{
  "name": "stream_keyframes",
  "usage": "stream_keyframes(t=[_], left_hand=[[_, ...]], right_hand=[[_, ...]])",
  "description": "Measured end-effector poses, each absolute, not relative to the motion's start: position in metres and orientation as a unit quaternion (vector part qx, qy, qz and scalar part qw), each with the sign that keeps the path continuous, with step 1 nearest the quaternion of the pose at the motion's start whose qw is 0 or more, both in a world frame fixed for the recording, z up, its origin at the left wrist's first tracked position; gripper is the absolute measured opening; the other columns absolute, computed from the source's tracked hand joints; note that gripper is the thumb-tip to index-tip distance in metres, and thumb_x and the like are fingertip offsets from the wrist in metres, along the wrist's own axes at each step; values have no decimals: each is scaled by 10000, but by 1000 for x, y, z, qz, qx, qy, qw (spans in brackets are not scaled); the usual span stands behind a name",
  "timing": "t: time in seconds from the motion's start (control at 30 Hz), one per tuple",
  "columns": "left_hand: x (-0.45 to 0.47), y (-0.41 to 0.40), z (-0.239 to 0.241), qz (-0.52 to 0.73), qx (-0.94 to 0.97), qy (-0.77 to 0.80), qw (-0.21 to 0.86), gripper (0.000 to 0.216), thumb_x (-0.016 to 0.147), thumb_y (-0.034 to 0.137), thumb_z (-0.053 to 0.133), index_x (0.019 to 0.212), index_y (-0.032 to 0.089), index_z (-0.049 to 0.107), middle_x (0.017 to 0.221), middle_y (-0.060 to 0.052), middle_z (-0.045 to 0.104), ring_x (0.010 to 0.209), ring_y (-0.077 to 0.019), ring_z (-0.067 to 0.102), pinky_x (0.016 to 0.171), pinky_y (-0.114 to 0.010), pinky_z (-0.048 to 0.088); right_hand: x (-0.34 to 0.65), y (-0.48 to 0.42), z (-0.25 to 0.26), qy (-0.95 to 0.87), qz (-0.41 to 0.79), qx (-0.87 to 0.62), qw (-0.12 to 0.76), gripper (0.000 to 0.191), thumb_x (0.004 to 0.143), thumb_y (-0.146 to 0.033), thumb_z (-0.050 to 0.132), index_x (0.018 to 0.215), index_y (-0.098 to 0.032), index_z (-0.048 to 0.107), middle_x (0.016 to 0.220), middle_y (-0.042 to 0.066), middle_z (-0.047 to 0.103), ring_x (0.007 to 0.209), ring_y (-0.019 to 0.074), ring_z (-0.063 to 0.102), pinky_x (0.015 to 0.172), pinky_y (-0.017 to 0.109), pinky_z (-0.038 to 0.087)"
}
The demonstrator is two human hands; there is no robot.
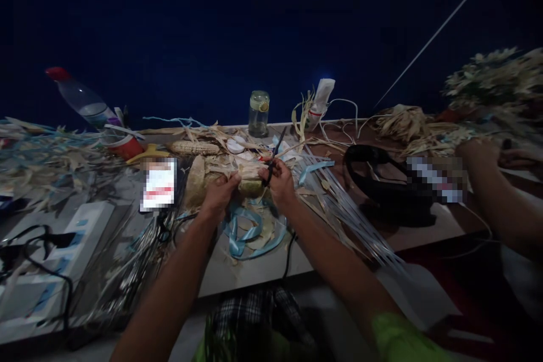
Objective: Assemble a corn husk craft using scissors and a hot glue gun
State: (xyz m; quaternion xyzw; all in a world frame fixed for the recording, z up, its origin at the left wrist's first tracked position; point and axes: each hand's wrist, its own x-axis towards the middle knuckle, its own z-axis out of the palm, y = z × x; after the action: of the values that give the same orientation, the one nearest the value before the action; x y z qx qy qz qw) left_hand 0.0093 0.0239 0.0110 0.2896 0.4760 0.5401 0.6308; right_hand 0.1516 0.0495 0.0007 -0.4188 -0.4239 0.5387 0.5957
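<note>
Over the cluttered table, my left hand (221, 193) is closed, with finger and thumb pinching the edge of a pale, dry corn husk piece (251, 169). My right hand (280, 182) grips a pair of scissors (279, 144), their dark blades tilted up and away from me beside the husk. Some of the right fingers are hidden behind the handles. Just in front of both hands a light blue ribbon (241, 235) lies in loose loops on husk scraps. A brownish husk-covered lump (195, 184) rests left of my left hand.
A corn cob (194, 147) and a glass jar (258, 114) stand at the back. Long clear sticks (356, 220) lie at right, near a black iron (388, 186). A power strip (68, 254) and wires (142, 266) are at left. Another person's hand (479, 153) works at far right.
</note>
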Motion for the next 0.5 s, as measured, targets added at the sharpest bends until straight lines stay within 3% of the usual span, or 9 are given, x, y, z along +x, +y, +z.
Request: stream_keyframes(t=[0.27, 0.4, 0.5], left_hand=[[9, 24, 11, 580, 182, 397, 688, 253, 547, 163, 711, 661, 167, 485, 488, 79, 422, 408, -48, 398, 442, -197, 363], [2, 23, 9, 579, 162, 357, 715, 236, 555, 161, 693, 685, 177, 497, 664, 7, 585, 575, -119, 559, 534, -256, 449], [3, 21, 10, 576, 181, 372, 705, 250, 566, 204, 715, 674, 176, 491, 577, 32, 519, 535, -99, 524, 522, -236, 431]], right_hand=[[141, 45, 1, -391, 591, -410, 575, 444, 527, -412, 710, 872, -207, 519, 651, -38, 528, 573, 94, 489, 526, 221, 401], [140, 42, 7, -375, 658, -387, 525, 452, 510, -474, 717, 824, -197, 546, 647, -28, 551, 498, 77, 447, 411, 197, 321], [141, 42, 7, -383, 650, -389, 529, 470, 535, -471, 708, 888, -200, 556, 638, -37, 543, 465, 59, 406, 378, 184, 264]])
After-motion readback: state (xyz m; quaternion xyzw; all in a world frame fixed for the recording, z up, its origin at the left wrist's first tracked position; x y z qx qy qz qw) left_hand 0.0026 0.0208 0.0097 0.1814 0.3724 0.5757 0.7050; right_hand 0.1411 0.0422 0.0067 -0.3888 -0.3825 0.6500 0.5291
